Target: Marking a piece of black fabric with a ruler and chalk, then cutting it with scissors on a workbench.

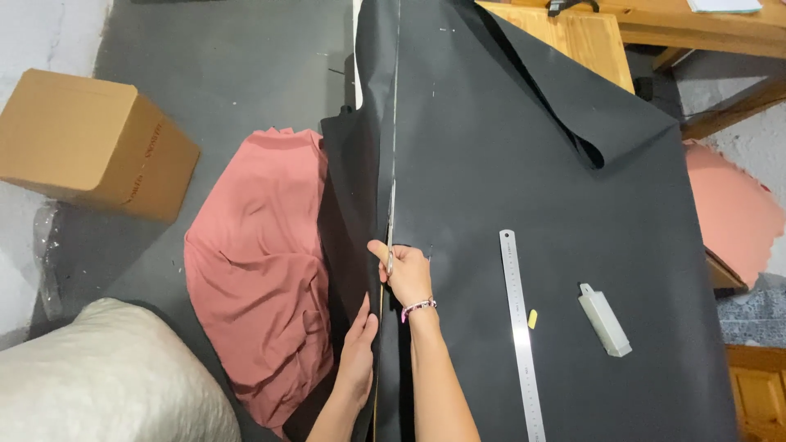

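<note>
I see my right hand (407,274) gripping the silver metal scissors (390,225), blades pointing straight away along the wide black fabric sheet (491,180). My left hand (358,348), nearer me, pinches the cut strip's edge just behind.

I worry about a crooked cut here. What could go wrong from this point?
The left hand steadies the strip close behind the scissors, so fingers may get nicked. The cut black fabric strip hangs off the table edge; its weight could pull the cut off line. The metal ruler lies away from the cut, giving no guide.
</note>
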